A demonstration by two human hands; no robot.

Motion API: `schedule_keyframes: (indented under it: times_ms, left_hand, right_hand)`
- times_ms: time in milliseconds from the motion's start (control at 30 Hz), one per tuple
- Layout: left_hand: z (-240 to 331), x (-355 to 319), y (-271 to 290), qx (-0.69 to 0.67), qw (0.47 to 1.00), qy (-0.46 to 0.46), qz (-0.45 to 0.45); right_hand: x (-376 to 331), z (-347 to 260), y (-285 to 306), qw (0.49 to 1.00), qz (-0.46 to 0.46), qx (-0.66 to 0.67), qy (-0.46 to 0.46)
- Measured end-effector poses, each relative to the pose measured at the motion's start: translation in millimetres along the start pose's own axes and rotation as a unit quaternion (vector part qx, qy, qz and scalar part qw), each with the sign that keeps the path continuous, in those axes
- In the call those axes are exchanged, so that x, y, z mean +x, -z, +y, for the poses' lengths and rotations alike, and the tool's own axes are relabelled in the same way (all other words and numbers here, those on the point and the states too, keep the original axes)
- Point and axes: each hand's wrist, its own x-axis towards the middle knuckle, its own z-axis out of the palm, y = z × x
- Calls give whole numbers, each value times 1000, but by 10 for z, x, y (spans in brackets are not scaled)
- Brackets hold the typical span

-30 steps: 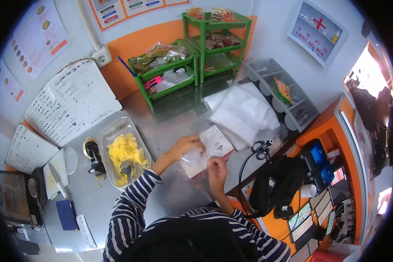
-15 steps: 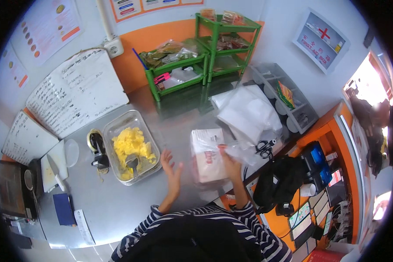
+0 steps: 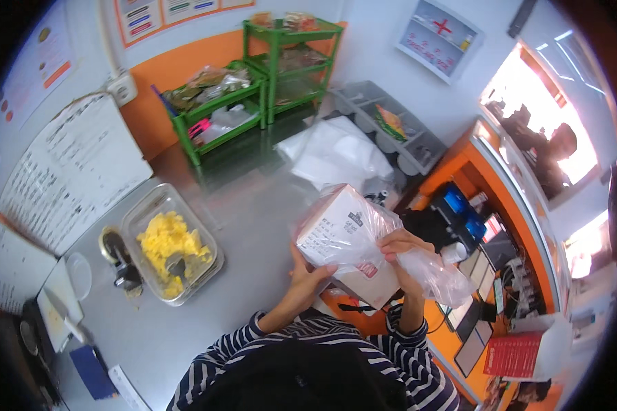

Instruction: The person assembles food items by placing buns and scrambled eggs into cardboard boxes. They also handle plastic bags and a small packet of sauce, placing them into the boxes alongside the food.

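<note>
Box [image 3: 339, 236] in clear bag [image 3: 418, 264] held above steel counter [image 3: 253, 226], right of food tray [image 3: 171, 250], long axis tilted up-left; left hand [image 3: 308, 277] fingers closed under lower edge, right hand [image 3: 401, 250] pinching bag at right side, equally near.

A container [image 3: 171, 250] sits on the counter [image 3: 253, 226], left of the boxed bag [image 3: 349, 240].

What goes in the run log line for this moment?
left hand: holds box | right hand: grips plastic bag around box | tray of yellow food: on steel counter
</note>
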Motion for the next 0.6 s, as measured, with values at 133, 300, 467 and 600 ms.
schedule_keyframes:
  times_ms: [133,300,467,600]
  left_hand:
    - [-8,61,-324,10,999,22,-36]
    - [-258,235,-564,42,997,35,-63]
    - [-557,514,-957,90,987,91,-93]
    - [-1309,1014,-638,169,949,89,-249]
  right_hand:
    - [-86,-119,284,998,36,-46,-10]
    - [-219,-69,626,996,82,-46,-4]
    - [-482,113,1229,990,105,-94,11]
    - [-762,-37,1725,965,168,-178,-94]
